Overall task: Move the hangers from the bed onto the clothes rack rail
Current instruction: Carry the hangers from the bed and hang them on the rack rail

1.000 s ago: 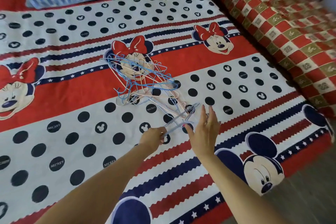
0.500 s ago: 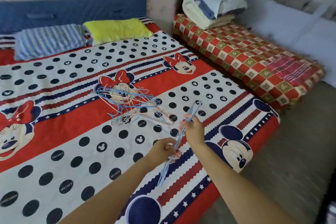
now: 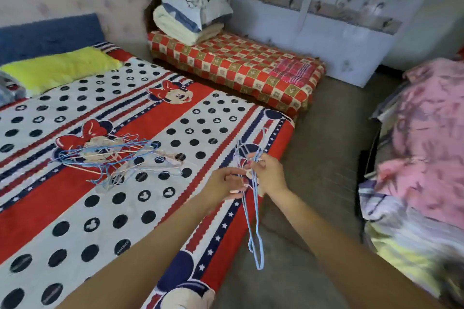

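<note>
Held hangers: light blue wire hangers [image 3: 254, 211] are hanging over the bed's foot edge, upper ends between both hands, looped ends dangling toward the floor.
Right hand: right hand [image 3: 270, 175] is pinching the wires near their top, fingers curled round them.
Left hand: left hand [image 3: 223, 187] is gripping the same wires just below, fingers curled.
Hanger pile: a tangle of blue and pale hangers [image 3: 118, 158] is lying on the bed, well apart from the hands.
Bed: Mickey-and-Minnie sheet [image 3: 75, 208] is covering it; a yellow pillow [image 3: 60, 68] is lying by the blue headboard [image 3: 47, 35].
Room: a low red checked mattress [image 3: 233, 68] is carrying folded bedding [image 3: 190, 10]; floral cabinets [image 3: 326, 20] are standing behind; pink clothing [image 3: 431, 133] is showing at the right; grey floor [image 3: 321, 158].
</note>
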